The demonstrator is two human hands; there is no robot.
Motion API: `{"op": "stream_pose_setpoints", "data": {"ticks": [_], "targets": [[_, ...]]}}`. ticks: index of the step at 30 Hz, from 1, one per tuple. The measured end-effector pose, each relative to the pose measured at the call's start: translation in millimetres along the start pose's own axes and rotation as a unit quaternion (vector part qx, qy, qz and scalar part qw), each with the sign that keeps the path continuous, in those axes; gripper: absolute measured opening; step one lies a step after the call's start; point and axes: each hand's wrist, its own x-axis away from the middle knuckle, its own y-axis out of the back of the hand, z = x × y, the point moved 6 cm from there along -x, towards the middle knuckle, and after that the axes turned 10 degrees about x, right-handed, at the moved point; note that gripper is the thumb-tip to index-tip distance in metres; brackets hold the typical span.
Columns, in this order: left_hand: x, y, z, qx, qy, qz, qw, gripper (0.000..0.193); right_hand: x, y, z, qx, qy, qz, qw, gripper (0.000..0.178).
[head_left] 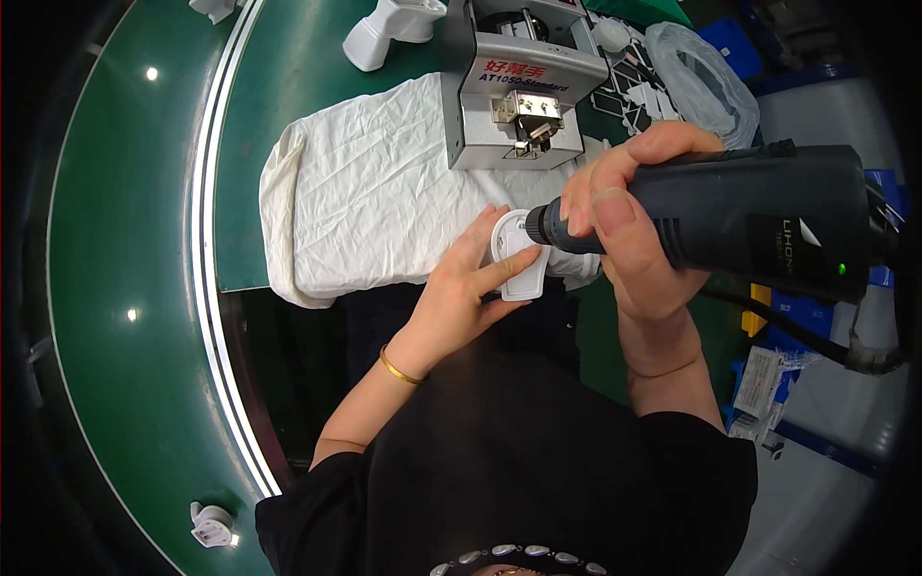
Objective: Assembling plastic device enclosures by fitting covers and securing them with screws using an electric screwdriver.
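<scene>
In my right hand [639, 211] is a black electric screwdriver [759, 211], its fingers wrapped round the front of the body. A small green light glows near the tool's rear. The screwdriver's nose reaches a white plastic housing [523, 278], right at its upper part; the bit's tip is hidden. My left hand [466, 288] grips that housing from the left, thumb and fingers on its rim and inner face. Both hands are at the near edge of a white cloth-covered pad [375, 182].
A grey screw feeder [519, 86] stands on the pad's far side. Beyond it lies another white plastic part [389, 34]. A clear plastic bag [706, 82] and small loose parts are at the far right. To the left runs a green conveyor [125, 240] carrying a white part [211, 525].
</scene>
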Motion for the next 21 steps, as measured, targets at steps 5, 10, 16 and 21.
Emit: {"op": "stream_pose_setpoints", "data": {"ticks": [5, 10, 16, 21], "targets": [[0, 0, 0, 0.01, 0.001, -0.007, 1.0, 0.072, 2, -5, -8, -0.06, -0.015, -0.021, 0.998, 0.032], [3, 0, 1, 0.002, -0.004, -0.013, 1.0, 0.072, 5, -5, -11, -0.114, -0.005, -0.089, 0.99, 0.036], [1, 0, 1, 0.003, 0.031, -0.032, 0.999, 0.086, 5, 40, -51, -0.212, -0.023, -0.173, 0.962, 0.037], [-4, 2, 3, 0.118, 0.06, -0.085, 0.987, 0.099, 71, 176, -165, -0.192, -0.272, -0.466, 0.82, 0.028]]}}
